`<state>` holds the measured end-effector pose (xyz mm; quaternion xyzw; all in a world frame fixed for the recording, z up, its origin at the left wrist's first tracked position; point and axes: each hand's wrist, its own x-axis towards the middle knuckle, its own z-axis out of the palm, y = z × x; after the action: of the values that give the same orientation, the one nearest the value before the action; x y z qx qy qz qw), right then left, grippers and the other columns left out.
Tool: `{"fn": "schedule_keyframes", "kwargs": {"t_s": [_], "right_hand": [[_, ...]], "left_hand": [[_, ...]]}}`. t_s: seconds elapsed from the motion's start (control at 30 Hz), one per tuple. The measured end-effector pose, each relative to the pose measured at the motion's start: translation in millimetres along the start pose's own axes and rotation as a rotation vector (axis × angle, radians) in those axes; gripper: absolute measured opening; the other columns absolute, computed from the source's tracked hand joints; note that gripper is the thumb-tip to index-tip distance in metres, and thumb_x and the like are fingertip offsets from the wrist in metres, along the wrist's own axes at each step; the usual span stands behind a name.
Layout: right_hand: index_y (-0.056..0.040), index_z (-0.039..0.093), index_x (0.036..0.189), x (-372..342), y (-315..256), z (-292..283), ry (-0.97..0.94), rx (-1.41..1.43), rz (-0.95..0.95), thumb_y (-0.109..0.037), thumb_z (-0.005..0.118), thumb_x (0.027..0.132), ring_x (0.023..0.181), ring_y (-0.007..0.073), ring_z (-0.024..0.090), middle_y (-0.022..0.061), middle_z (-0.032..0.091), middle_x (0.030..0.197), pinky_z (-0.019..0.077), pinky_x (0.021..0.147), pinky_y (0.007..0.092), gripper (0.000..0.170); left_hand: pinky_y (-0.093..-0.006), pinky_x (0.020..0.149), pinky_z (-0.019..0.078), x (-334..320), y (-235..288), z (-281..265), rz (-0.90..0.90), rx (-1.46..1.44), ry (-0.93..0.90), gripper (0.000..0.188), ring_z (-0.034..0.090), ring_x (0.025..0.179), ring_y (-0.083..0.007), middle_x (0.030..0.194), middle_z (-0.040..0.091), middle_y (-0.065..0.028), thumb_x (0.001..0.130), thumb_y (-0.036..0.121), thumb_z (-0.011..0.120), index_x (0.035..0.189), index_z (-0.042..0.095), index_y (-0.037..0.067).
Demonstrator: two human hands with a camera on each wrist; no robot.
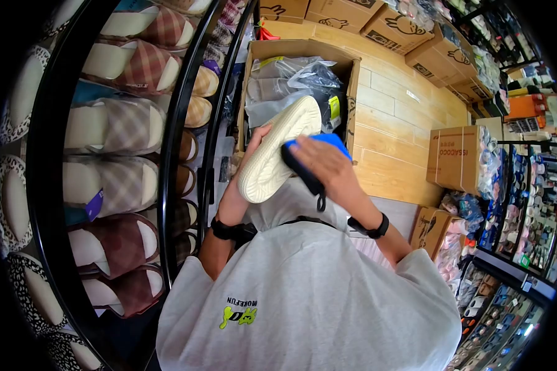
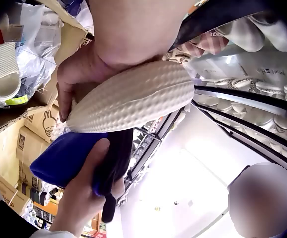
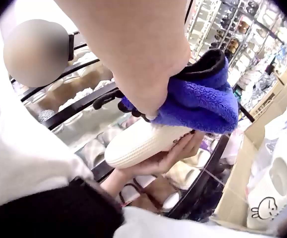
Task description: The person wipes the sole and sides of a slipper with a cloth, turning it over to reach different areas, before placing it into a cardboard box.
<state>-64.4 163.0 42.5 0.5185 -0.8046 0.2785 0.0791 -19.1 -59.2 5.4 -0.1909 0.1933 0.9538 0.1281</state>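
Note:
A cream slipper (image 1: pixel 277 154) is held over the carton with its patterned sole turned upward. My left hand (image 1: pixel 233 196) grips it from below and along its far side. In the left wrist view, the slipper's dimpled side (image 2: pixel 133 101) shows under that hand. My right hand (image 1: pixel 329 168) holds a plush blue cloth (image 1: pixel 333 141) with a black band and a hanging loop, right against the sole. The thumb lies over the cloth (image 2: pixel 66 158) in the left wrist view. From the right wrist, the cloth (image 3: pixel 200 101) covers part of the slipper (image 3: pixel 138 144).
An open carton (image 1: pixel 354 93) of bagged slippers stands just ahead. Black-framed racks of plaid slippers (image 1: pixel 120 127) rise close on my left. Closed cartons (image 1: pixel 396 28) line the back, another carton (image 1: pixel 455 157) sits at the right, and wooden flooring (image 1: pixel 387 117) lies between.

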Motion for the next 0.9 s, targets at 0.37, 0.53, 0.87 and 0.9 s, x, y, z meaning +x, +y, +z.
{"fn": "schedule_keyframes", "kwargs": {"t_s": [0.37,0.53,0.87,0.9], "right_hand": [[0.0001,0.061,0.152,5,-18,13,0.02,-0.081,0.011,-0.002,0.063,0.092,0.141,0.0392,0.063,0.023,0.062,0.154,0.0499,0.118,0.0488,0.06],[0.0,0.062,0.152,17,11,-3,0.076,-0.139,0.165,-0.005,0.067,0.088,0.136,0.0367,0.067,0.0232,0.066,0.15,0.052,0.111,0.0458,0.064],[0.0021,0.058,0.154,26,-2,7,-0.005,-0.054,0.083,-0.002,0.066,0.09,0.137,0.0361,0.066,0.0231,0.067,0.148,0.0518,0.112,0.0443,0.065],[0.0023,0.059,0.153,27,3,5,0.012,-0.031,0.124,-0.002,0.067,0.088,0.137,0.0354,0.067,0.023,0.068,0.146,0.0521,0.112,0.044,0.066]], "left_hand": [[-0.0384,0.098,0.0642,1,5,-13,0.023,-0.174,-0.192,0.048,0.077,0.112,-0.022,0.131,0.076,-0.0128,0.117,0.036,0.047,0.152,0.059,0.004],[-0.0368,0.093,0.0664,4,11,-26,-0.024,-0.084,-0.08,0.05,0.08,0.104,-0.0213,0.122,0.08,-0.0123,0.115,0.041,0.049,0.144,0.067,0.005],[-0.0344,0.096,0.0652,13,14,-34,0.171,0.001,-0.148,0.043,0.075,0.118,-0.0202,0.133,0.074,-0.0121,0.117,0.031,0.048,0.15,0.058,0.005],[-0.0344,0.096,0.0652,11,12,-35,0.169,-0.001,-0.146,0.043,0.075,0.118,-0.0202,0.133,0.074,-0.0121,0.117,0.031,0.048,0.15,0.058,0.005]]}}
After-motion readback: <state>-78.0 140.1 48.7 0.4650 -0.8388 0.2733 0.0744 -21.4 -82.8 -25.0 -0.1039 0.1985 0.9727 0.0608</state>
